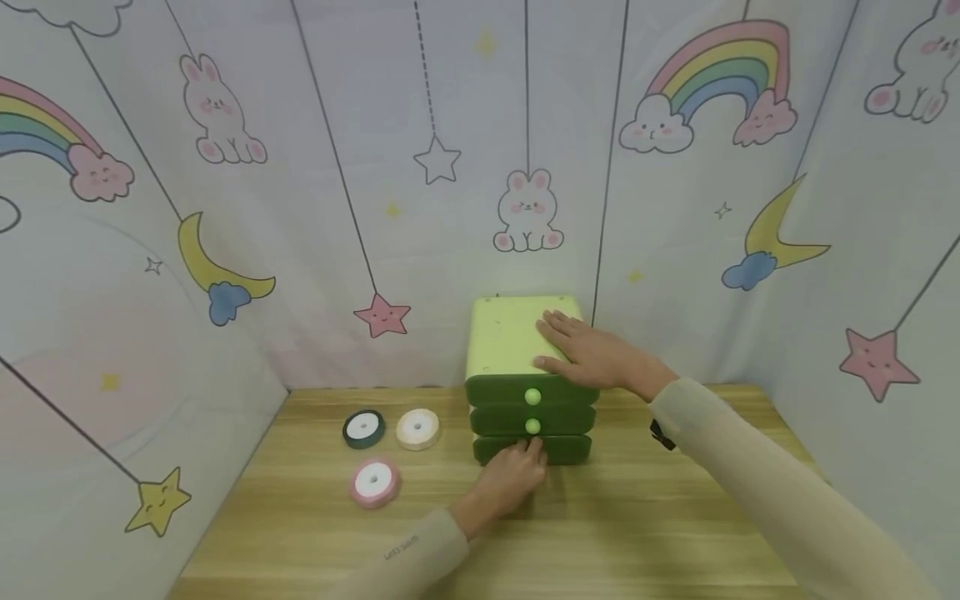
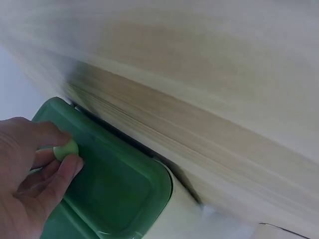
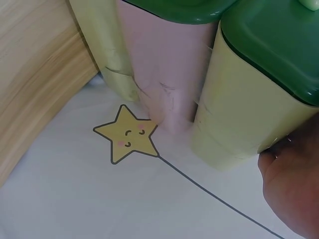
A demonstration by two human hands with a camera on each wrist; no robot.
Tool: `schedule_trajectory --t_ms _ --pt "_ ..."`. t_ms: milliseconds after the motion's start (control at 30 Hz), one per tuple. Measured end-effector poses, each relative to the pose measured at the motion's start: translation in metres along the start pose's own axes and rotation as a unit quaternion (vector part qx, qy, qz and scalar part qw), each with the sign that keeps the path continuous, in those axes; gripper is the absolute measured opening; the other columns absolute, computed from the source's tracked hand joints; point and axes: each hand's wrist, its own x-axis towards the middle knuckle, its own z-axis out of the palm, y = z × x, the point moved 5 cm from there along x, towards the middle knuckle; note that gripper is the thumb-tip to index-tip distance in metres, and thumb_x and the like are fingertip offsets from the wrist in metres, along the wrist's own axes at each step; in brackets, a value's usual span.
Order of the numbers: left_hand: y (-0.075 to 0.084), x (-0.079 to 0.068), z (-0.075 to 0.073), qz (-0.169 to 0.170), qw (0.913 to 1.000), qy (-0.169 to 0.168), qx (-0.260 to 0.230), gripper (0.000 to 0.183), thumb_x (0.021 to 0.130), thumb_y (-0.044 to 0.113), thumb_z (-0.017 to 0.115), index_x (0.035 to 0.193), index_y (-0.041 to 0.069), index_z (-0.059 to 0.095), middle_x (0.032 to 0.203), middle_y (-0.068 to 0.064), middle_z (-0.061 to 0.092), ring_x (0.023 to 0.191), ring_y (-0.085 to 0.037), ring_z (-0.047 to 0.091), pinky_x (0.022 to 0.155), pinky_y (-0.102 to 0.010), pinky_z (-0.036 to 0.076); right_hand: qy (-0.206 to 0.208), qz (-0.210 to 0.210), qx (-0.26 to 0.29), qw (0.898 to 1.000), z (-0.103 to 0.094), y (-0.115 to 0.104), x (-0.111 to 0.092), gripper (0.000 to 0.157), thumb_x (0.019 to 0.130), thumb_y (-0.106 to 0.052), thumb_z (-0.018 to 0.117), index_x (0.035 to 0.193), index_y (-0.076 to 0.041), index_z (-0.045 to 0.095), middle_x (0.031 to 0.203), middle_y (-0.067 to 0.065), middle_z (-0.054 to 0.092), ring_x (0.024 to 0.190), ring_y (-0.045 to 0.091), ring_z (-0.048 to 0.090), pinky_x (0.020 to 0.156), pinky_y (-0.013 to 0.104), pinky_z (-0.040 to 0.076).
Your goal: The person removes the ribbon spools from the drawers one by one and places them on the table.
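Observation:
A small three-drawer cabinet (image 1: pixel 504 337) with a pale yellow-green top and dark green drawer fronts stands against the back curtain. My left hand (image 1: pixel 504 482) is at its bottom drawer (image 1: pixel 572 450). In the left wrist view its thumb and fingers pinch the round light-green knob (image 2: pixel 66 150) of that drawer. My right hand (image 1: pixel 596 354) rests on the right side of the cabinet top, fingers stretched out. The upper knob (image 1: pixel 532 397) and middle knob (image 1: pixel 533 427) show uncovered. From the right wrist view, the middle drawer unit (image 3: pixel 167 69) has a pink side.
Left of the cabinet on the wooden table (image 1: pixel 300 533) lie a dark green ribbon spool (image 1: pixel 364 428), a cream ribbon spool (image 1: pixel 417 428) and a pink ribbon spool (image 1: pixel 375 482). A printed curtain (image 1: pixel 450 267) encloses the back and both sides.

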Motion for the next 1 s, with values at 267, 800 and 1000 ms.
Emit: schedule_trajectory --t_ms 267,800,1000 --pt "0.003 -0.005 -0.003 -0.041 0.9974 0.002 -0.059 0.019 0.084 0.014 0.081 0.102 0.013 0.073 0.102 0.001 0.068 0.079 -0.008 0.065 0.06 -0.016 0.054 -0.014 0.008 0.012 1.0 0.001 -0.001 -0.001 0.084 0.107 -0.066 0.036 0.168 -0.011 0.016 0.177 0.015 0.011 0.166 0.035 0.011 0.134 0.054 0.018" --pt "-0.058 -0.041 -0.06 -0.196 0.9382 -0.011 -0.285 0.027 0.097 0.029 0.074 0.116 0.01 0.075 0.11 -0.005 0.071 0.087 -0.014 0.067 0.066 -0.02 0.056 0.037 0.054 0.125 0.99 -0.017 0.012 -0.017 0.098 0.099 -0.069 0.054 0.168 -0.008 0.02 0.17 0.018 0.036 0.156 0.041 0.037 0.127 0.06 0.032" --pt "-0.106 -0.068 -0.074 -0.261 0.926 0.055 -0.268 0.043 0.099 0.038 0.072 0.129 0.006 0.067 0.114 -0.012 0.073 0.089 -0.025 0.073 0.07 -0.035 0.063 0.141 0.075 0.165 0.973 -0.024 0.024 -0.047 0.082 0.102 -0.054 0.062 0.162 -0.005 0.036 0.15 0.02 0.059 0.135 0.04 0.061 0.112 0.065 0.046"
